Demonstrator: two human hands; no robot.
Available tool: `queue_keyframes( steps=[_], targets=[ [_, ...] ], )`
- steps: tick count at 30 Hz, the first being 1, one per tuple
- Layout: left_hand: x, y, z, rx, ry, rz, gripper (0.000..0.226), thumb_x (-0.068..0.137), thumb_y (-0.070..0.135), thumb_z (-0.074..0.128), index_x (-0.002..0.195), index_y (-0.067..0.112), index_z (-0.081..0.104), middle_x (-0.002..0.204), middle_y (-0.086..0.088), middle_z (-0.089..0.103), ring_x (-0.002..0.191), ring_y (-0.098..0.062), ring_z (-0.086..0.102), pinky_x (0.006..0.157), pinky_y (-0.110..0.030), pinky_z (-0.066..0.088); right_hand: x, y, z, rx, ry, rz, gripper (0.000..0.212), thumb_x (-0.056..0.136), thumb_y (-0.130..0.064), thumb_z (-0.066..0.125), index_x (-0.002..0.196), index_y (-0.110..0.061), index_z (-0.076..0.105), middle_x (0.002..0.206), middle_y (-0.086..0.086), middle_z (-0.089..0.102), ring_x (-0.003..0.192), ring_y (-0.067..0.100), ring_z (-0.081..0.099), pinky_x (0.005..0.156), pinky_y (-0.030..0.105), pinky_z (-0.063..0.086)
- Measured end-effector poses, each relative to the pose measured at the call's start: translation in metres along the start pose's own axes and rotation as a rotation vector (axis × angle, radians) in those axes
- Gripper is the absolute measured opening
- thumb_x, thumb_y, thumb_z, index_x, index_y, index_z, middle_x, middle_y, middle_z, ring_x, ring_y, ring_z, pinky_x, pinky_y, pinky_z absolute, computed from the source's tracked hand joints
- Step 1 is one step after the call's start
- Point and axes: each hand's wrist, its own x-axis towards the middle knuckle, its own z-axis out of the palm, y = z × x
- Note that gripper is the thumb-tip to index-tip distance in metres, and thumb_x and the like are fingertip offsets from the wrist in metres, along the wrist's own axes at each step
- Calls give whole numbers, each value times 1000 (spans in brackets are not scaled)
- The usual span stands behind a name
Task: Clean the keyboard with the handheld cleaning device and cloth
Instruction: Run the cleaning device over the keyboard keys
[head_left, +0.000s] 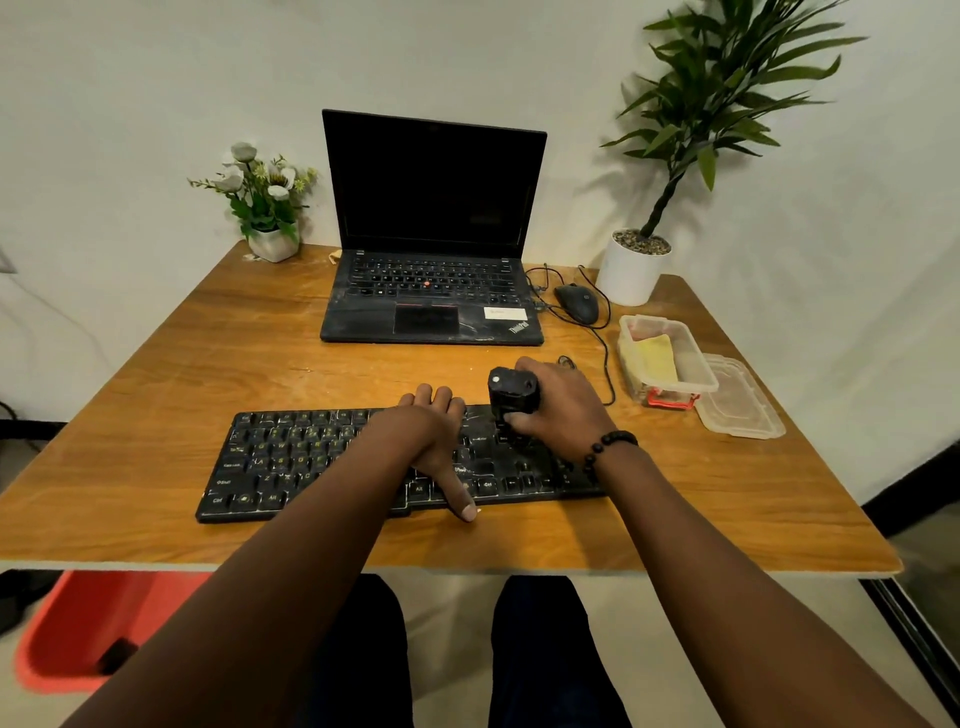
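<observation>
A dusty black keyboard (291, 462) lies across the front of the wooden table (208, 353). My left hand (434, 441) rests flat over its middle, fingers reaching past the far edge and thumb on the near edge. My right hand (563, 408) grips a small black handheld cleaning device (511, 389), held upright with its lower end on the keys at the keyboard's right part. A yellow cloth (657, 356) lies inside a clear plastic box (667, 358) to the right.
An open black laptop (431, 244) stands behind the keyboard. A wired mouse (576, 304) and its cable lie beside it. The box lid (743, 397) lies at the right edge. A flower pot (272, 241) and a potted plant (631, 267) stand at the back corners.
</observation>
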Motion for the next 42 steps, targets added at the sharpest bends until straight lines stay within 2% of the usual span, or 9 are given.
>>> queue_keyframes(
  steps=[3, 7, 11, 16, 20, 25, 31, 35, 42],
  targets=[
    [1, 2, -1, 9, -7, 4, 145, 47, 79, 79, 154, 16, 6, 157, -3, 8, 144, -35, 10, 117, -55, 26, -5, 2, 0, 124, -53, 6, 32, 73, -28, 78, 95, -22, 55, 91, -6, 66, 85, 11, 61, 69, 24, 49],
    [1, 4, -4, 23, -5, 2, 144, 49, 79, 79, 154, 14, 6, 157, -5, 9, 145, -34, 9, 117, -55, 24, -4, 5, 1, -138, 27, 10, 34, 77, -26, 75, 102, -21, 52, 99, -2, 61, 98, 18, 53, 77, 29, 45],
    [0, 7, -4, 31, -19, 9, 144, 51, 79, 78, 154, 13, 4, 159, -6, 5, 146, -35, 6, 119, -54, 20, -7, 5, 0, 92, -17, 35, 32, 74, -27, 78, 95, -21, 55, 89, -8, 65, 86, 11, 61, 71, 29, 52],
    [0, 7, -5, 24, -6, 7, 144, 51, 78, 78, 155, 13, 4, 158, -7, 7, 146, -34, 6, 119, -54, 21, -6, 3, 1, -106, 42, 30, 34, 77, -26, 75, 101, -21, 52, 97, -2, 61, 95, 18, 55, 77, 31, 47],
    [-5, 8, -4, 0, 10, 25, 140, 54, 76, 79, 155, 14, 4, 157, -4, 9, 145, -33, 8, 119, -52, 21, -10, -5, 2, 184, -7, 38, 34, 74, -28, 78, 101, -21, 58, 91, -7, 66, 85, 9, 62, 68, 22, 51],
    [-5, 4, -1, -32, 27, 29, 140, 51, 77, 79, 154, 16, 7, 155, -2, 10, 143, -33, 11, 118, -52, 22, 2, -2, 3, -90, 34, 54, 32, 76, -28, 76, 97, -20, 53, 95, -2, 63, 92, 18, 57, 73, 30, 48],
    [-7, 1, 0, -53, 30, 32, 142, 49, 77, 80, 155, 17, 6, 157, -2, 7, 144, -33, 9, 118, -54, 23, 5, 6, -6, 169, -58, 79, 39, 74, -28, 79, 107, -21, 60, 97, -7, 67, 91, 10, 62, 68, 17, 45],
    [-3, -1, 2, -60, 36, 32, 144, 46, 80, 79, 154, 19, 7, 156, -2, 9, 143, -33, 10, 117, -55, 24, 17, 3, -10, 59, 11, 103, 39, 73, -24, 79, 106, -18, 60, 101, 0, 69, 95, 18, 62, 77, 30, 51],
    [-8, 0, 2, -76, 54, 52, 146, 51, 79, 78, 156, 15, -1, 159, -2, 4, 145, -33, 7, 120, -53, 18, 21, -12, 2, 35, -15, 71, 34, 73, -24, 79, 99, -18, 58, 97, 1, 68, 92, 19, 63, 71, 29, 50]
  ],
)
